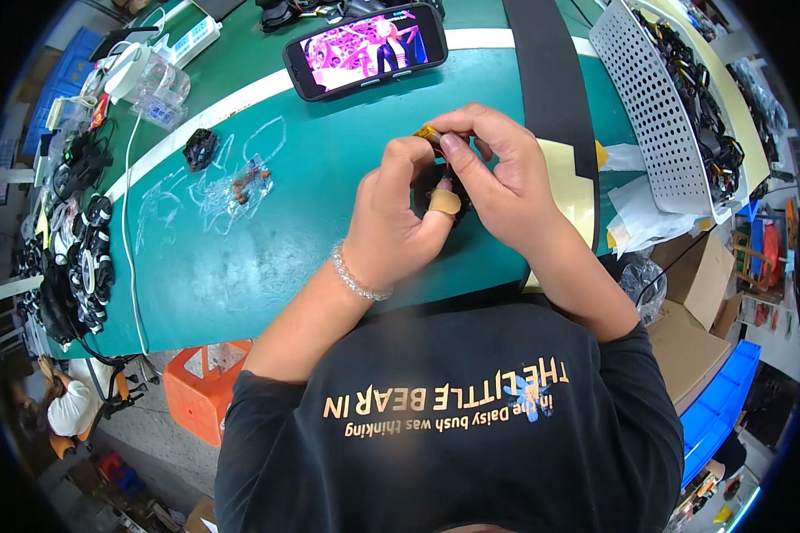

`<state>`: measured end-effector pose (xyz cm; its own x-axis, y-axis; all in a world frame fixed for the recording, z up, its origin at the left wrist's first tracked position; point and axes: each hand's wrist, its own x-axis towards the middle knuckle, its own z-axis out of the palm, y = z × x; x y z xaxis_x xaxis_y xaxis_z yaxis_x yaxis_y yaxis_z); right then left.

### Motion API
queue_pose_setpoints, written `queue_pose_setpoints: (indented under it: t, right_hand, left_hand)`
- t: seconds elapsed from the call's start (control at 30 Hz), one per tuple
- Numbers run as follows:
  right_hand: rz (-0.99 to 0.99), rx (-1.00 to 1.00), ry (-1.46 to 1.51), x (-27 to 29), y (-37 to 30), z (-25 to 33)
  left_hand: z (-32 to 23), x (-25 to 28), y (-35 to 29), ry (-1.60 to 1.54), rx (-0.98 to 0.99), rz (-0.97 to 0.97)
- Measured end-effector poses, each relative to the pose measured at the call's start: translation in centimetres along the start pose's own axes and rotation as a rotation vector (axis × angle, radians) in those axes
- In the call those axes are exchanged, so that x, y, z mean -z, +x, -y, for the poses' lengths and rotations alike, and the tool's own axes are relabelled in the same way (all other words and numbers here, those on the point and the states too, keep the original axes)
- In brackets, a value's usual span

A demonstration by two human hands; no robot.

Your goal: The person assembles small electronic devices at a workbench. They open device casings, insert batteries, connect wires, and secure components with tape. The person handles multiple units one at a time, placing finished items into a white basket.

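Both hands meet over the green bench around a small black housing (pixel 428 188), which they partly hide. Its exact kind does not show. My left hand (pixel 391 209) is closed on the housing, its thumb laid across the front with a tan wrap (pixel 445 202) on it. Between thumb and fingers, my right hand (pixel 502 169) pinches a small yellow-taped part (pixel 428 134) at the housing's far edge; my left fingertips are close beside it. Thin red wires (pixel 439 155) run from this part toward the housing.
A phone (pixel 366 51) playing video leans beyond my hands. At right stands a white perforated basket (pixel 658 111) of black wired parts. To the left lie a small black piece (pixel 201 149), a clear bag (pixel 251 182), a white cable (pixel 132 231) and black-and-white coiled straps (pixel 93 258).
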<state>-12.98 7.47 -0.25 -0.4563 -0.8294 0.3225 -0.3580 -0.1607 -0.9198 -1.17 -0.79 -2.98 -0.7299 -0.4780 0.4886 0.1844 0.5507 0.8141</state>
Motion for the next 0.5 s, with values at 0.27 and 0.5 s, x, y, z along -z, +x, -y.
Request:
queue_pose_setpoints:
  t: [0.27,0.5]
  right_hand:
    - [0.054,-0.042,0.053,-0.2,0.0,0.7]
    - [0.131,-0.024,-0.109,0.6,0.5,1.3]
  left_hand:
    - [0.6,-0.4,0.2,-0.075,-0.082,-0.06]
    - [0.5,-0.2,0.1,-0.109,-0.032,-0.023]
